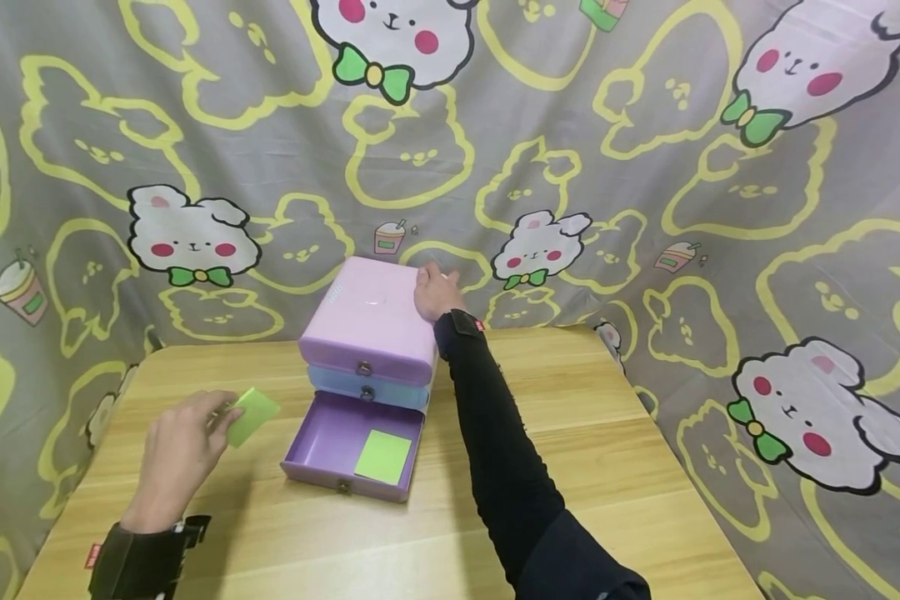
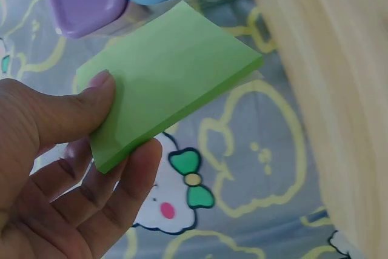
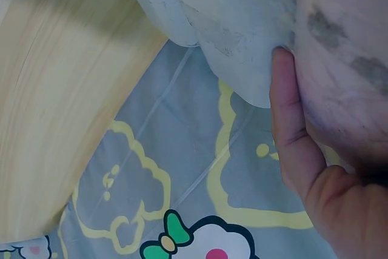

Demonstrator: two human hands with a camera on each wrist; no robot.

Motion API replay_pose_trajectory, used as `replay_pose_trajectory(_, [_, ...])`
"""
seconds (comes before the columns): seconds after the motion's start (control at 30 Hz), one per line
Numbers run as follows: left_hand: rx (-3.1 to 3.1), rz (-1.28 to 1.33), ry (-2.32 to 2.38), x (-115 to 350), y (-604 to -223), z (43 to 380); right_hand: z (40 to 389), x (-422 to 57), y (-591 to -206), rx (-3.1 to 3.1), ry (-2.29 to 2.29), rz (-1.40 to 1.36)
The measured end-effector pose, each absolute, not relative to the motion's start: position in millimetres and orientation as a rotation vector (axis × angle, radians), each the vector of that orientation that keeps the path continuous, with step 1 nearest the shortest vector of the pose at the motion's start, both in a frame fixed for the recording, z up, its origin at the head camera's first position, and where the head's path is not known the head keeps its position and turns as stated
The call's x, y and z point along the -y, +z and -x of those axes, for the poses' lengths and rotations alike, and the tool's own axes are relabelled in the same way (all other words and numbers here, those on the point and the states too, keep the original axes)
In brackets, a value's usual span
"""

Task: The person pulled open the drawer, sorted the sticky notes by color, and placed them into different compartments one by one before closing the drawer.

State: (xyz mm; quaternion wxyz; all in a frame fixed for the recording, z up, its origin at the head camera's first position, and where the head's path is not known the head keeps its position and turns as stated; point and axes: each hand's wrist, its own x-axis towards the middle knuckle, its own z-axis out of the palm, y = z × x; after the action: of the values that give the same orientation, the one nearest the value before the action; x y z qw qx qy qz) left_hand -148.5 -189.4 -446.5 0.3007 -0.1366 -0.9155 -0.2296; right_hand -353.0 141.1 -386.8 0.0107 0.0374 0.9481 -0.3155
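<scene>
My left hand (image 1: 183, 442) pinches a green sticky note pad (image 2: 173, 62) between thumb and fingers, to the left of a small drawer box (image 1: 367, 312). The pad is held clear of the table, tilted. The box has a pink top, a light blue middle drawer (image 1: 345, 382) and a purple bottom drawer (image 1: 318, 442), pulled out. Another green sticky note pad (image 1: 382, 457) lies in that drawer's right front corner. My right hand (image 1: 438, 293) grips the box at its back right edge, one finger (image 3: 288, 89) against its side; the other fingers are partly hidden.
The box stands on a wooden table (image 1: 585, 417). A grey curtain (image 1: 420, 167) with rabbit prints hangs behind and on both sides of the table. My right sleeve (image 1: 502, 442) crosses the table right of the box.
</scene>
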Motion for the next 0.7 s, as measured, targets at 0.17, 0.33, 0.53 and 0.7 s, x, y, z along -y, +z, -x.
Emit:
replay_pose_trajectory(0.17, [2.333, 0.404, -0.595, 182, -438, 147, 348, -141, -386, -2.949, -1.031, -0.124])
replay_pose_trajectory(0.33, [2.253, 0.452, -0.596, 173, -431, 150, 347, -140, -385, -2.945, -1.022, -0.121])
replay_pose_trajectory(0.53, [2.197, 0.559, -0.598, 157, -427, 158, 349, -140, -386, -2.959, -1.005, -0.114])
replay_pose_trajectory(0.7, [2.207, 0.632, -0.620, 143, -431, 165, 349, -142, -387, -2.957, -1.014, -0.118])
